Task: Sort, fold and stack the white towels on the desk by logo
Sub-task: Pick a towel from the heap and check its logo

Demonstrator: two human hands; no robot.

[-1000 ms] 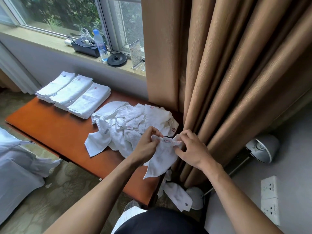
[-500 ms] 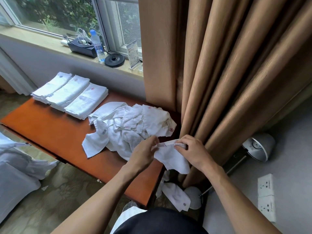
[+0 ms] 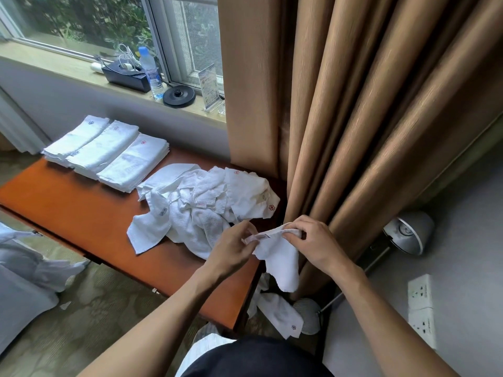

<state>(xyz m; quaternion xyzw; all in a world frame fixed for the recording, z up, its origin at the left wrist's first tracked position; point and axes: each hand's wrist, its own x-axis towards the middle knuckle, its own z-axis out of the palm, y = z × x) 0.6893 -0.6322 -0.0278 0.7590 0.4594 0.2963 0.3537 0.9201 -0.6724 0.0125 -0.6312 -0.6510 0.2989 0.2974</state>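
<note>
White towels, loose heap (image 3: pixel 201 213): crumpled, unfolded, lying on the orange-brown desk (image 3: pixel 81 208) just beyond the left hand's fingers and touching none of them. Red flower logos show on two corners, and small sewn labels show among the folds.

Folded stacks, three (image 3: pixel 106 148): side by side at the desk's far end, well beyond and to the left of all fingers. A dark logo marks the top of the leftmost stack and red logos mark the other two.

Held towel (image 3: pixel 280 262): off the desk, stretched by its top edge between the two hands, with the rest hanging below the fingers over the desk's near right corner, in front of the tan curtain (image 3: pixel 353 118).

Fallen towel (image 3: pixel 280 314): on the floor, straight below the fingers, beside the desk's end. A dark logo shows at its near corner.

Left hand (image 3: pixel 234 251): thumb and curled fingers pinch the held towel's top edge at its pinkish label (image 3: pixel 258 237).

Right hand (image 3: pixel 313 240): fingers curled and clamped on the same edge, just right of the label.

Water bottle (image 3: pixel 151 72): upright on the windowsill, far beyond the fingers.
</note>
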